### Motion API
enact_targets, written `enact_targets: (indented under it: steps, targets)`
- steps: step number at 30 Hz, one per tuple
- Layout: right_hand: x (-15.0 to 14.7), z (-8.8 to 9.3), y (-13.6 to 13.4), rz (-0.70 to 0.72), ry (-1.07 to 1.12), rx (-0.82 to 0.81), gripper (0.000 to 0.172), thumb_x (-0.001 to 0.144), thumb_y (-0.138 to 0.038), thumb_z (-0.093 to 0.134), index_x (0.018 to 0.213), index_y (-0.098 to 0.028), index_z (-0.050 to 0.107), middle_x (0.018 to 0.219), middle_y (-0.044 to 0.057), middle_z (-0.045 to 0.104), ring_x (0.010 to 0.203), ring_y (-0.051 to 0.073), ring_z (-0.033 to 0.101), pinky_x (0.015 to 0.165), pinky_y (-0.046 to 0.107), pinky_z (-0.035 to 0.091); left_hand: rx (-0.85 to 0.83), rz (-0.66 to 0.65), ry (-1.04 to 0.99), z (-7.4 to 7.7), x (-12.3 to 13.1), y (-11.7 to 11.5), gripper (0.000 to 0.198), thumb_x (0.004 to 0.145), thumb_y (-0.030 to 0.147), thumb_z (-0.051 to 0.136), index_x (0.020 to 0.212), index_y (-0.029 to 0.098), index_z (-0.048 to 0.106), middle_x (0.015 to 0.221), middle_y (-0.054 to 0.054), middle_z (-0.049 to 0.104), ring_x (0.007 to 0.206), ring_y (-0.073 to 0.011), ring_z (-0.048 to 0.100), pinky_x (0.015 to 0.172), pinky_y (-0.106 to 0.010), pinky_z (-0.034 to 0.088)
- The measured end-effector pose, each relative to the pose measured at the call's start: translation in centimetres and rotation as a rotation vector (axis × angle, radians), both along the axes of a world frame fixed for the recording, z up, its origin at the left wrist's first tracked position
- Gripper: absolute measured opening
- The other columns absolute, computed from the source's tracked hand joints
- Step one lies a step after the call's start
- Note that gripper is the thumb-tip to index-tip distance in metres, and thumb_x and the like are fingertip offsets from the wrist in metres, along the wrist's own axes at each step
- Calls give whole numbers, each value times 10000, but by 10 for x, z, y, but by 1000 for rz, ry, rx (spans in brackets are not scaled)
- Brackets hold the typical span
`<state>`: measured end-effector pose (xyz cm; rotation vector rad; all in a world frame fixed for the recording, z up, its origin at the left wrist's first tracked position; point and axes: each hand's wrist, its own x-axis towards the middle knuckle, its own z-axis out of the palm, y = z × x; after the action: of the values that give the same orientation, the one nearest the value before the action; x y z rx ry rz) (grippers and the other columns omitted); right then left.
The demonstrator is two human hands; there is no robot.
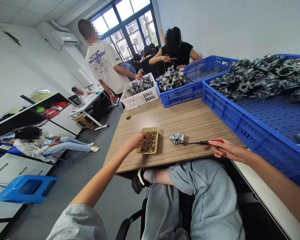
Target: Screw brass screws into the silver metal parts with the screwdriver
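My left hand (138, 139) reaches over the rim of a small cream tray (157, 130) filled with small brass screw-like parts (149, 142). Its fingers are bent together at the near-left part of the heap; what they pinch, if anything, is hidden. My right hand (225, 149) is wrapped round the red handle of a screwdriver (215, 142). The dark shaft points left, and its tip meets the lower right side of a silver metal carburetor body (176, 138) lying on the wooden table (190, 120).
To the right, a large blue crate (240, 116) holds many carburetors. Behind stand another blue crate (182, 96) with carburetors and a white basket (152, 95) of metal parts. A co-worker (180, 50) sits opposite; another person (105, 63) stands beside the white basket.
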<state>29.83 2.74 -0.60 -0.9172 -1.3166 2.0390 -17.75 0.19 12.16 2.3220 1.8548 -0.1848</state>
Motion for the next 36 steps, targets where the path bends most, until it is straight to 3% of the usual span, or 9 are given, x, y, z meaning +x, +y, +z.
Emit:
enact_targets:
  steps: [9, 17, 29, 36]
  targets:
    - [0, -3, 2, 13, 14, -9, 475, 914, -598, 802, 998, -131, 816, 512, -77, 378, 523, 89, 300, 558, 283, 349, -9, -20, 20, 3, 4, -3, 244, 921, 62, 564, 1014, 186, 753, 1019, -62, 790, 935, -199, 721, 884, -260, 541]
    - [1, -3, 2, 15, 7, 7, 481, 926, -601, 786, 1006, -128, 823, 521, -69, 393, 530, 95, 303, 571, 300, 354, 22, -59, -20, -10, 0, 4, 183, 1009, 220, 581, 1049, 176, 755, 1032, -82, 789, 934, -215, 721, 853, -286, 547]
    - [2, -3, 2, 23, 10, 14, 469, 941, -592, 775, 1010, -131, 827, 522, -67, 381, 536, 98, 325, 582, 299, 341, 66, -110, -104, -25, 21, 15, 246, 1003, 143, 531, 1091, 190, 756, 1109, -86, 787, 1014, -230, 729, 903, -306, 555]
    - [2, -4, 2, 17, 7, 15, 471, 940, -587, 779, 1026, -126, 825, 535, -65, 392, 544, 102, 340, 586, 302, 349, 72, -158, -20, -23, 28, 9, 243, 1048, 156, 504, 1088, 193, 741, 1103, -78, 780, 1004, -213, 729, 890, -280, 544]
